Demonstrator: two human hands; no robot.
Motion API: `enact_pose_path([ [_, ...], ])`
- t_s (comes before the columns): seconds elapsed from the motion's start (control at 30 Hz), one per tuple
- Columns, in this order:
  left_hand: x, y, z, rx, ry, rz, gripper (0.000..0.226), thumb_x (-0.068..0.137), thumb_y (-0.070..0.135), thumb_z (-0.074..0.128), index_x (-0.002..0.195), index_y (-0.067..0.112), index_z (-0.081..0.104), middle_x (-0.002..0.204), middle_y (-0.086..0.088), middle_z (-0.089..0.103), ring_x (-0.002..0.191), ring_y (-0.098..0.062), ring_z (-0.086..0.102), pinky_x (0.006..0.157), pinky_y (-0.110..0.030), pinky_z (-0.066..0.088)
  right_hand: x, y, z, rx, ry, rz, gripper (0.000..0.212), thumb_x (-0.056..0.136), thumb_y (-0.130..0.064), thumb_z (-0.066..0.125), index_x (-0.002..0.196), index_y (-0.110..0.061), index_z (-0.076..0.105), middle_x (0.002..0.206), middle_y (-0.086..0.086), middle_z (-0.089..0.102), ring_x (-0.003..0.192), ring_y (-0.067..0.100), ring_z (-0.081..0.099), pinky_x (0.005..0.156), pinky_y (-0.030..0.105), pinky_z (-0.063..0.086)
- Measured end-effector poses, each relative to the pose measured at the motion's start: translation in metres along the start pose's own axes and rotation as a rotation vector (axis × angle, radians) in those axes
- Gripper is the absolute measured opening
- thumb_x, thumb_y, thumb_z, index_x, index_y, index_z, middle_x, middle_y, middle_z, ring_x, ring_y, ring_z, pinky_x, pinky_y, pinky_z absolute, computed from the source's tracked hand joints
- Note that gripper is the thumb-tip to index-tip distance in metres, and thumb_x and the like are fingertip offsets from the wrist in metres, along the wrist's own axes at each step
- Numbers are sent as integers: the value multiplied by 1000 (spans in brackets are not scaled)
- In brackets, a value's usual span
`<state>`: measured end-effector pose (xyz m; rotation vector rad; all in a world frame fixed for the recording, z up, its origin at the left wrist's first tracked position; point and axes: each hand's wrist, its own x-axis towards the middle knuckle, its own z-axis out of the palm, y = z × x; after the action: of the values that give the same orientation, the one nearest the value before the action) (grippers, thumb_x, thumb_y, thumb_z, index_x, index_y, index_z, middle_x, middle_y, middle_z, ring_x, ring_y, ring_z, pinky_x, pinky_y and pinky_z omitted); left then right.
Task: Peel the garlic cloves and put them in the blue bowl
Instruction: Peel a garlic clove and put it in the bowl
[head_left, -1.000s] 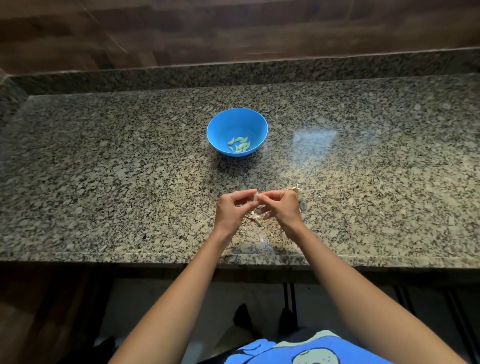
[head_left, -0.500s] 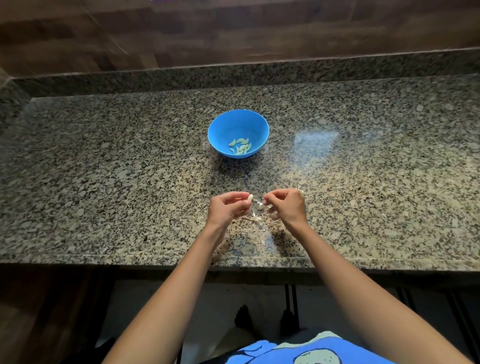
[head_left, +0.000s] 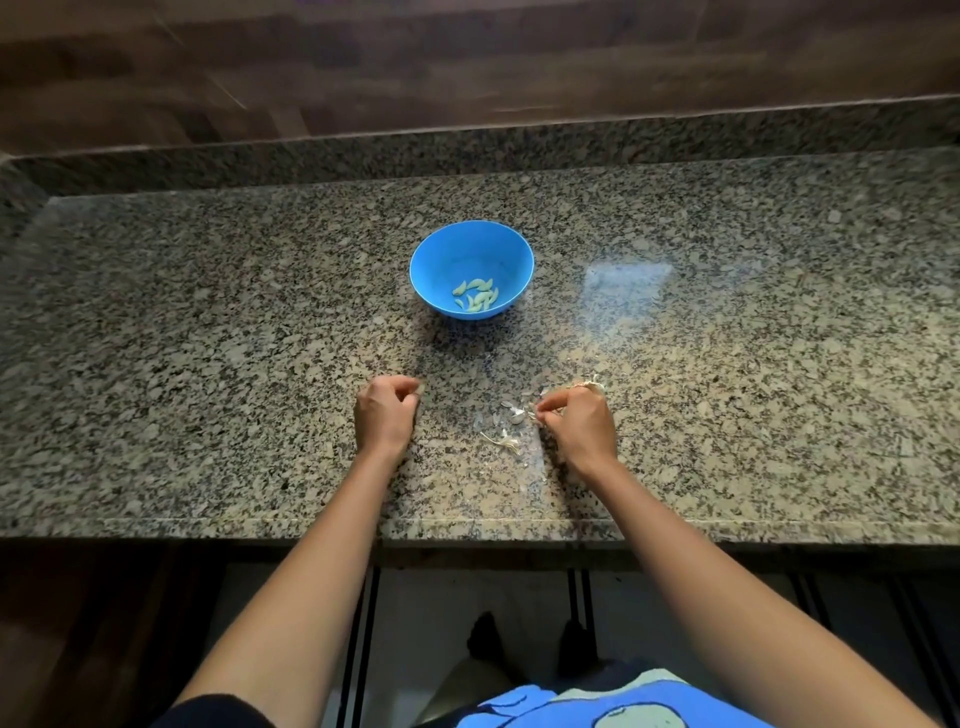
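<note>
The blue bowl (head_left: 467, 249) stands on the granite counter, with several peeled garlic cloves (head_left: 478, 300) in its bottom. My left hand (head_left: 387, 415) is below and left of the bowl, its fingers curled shut; the garlic clove it holds is hidden inside them. To the right, my right hand (head_left: 579, 423) rests low on the counter, fingertips pinched on a bit of garlic skin (head_left: 534, 414). A papery piece of garlic (head_left: 589, 385) shows just past its knuckles. Loose skins (head_left: 503, 440) lie between the hands.
The granite counter (head_left: 208, 364) runs wide to both sides, with a raised granite lip and a wooden wall behind. Its front edge (head_left: 467, 525) lies just below my wrists. A bright reflection (head_left: 626, 283) sits right of the bowl.
My hands have pulled apart. The left hand moved left with the clove, and the right hand dropped to the counter with the skin. More skin now lies between them.
</note>
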<state>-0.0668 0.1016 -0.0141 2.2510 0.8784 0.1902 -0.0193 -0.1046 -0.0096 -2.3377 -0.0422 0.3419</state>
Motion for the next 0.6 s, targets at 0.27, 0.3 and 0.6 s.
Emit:
enact_pose_path([
  [0.27, -41, 53, 46, 20, -499, 397, 37, 96, 19, 44, 133, 22, 48, 144, 1, 40, 134, -14, 34, 110, -38, 32, -4, 4, -9, 212, 57, 63, 19, 89, -4, 52, 101, -9, 67, 95, 5, 68, 78, 23, 64, 66, 32, 56],
  [0.3, -43, 59, 50, 88, -587, 402, 41, 98, 29, 40, 139, 26, 40, 151, 3, 28, 140, -15, 22, 113, -43, 25, -3, 5, -11, 215, 62, 70, 19, 89, -5, 53, 102, -9, 67, 94, 4, 68, 77, 23, 64, 65, 30, 54],
  [0.6, -71, 25, 39, 350, -411, 764, 47, 88, 2, 55, 131, 20, 51, 144, -1, 40, 131, -16, 41, 109, -31, 24, -8, 7, -5, 195, 49, 51, 19, 88, -4, 53, 100, -9, 67, 99, 4, 66, 80, 20, 64, 62, 24, 54],
])
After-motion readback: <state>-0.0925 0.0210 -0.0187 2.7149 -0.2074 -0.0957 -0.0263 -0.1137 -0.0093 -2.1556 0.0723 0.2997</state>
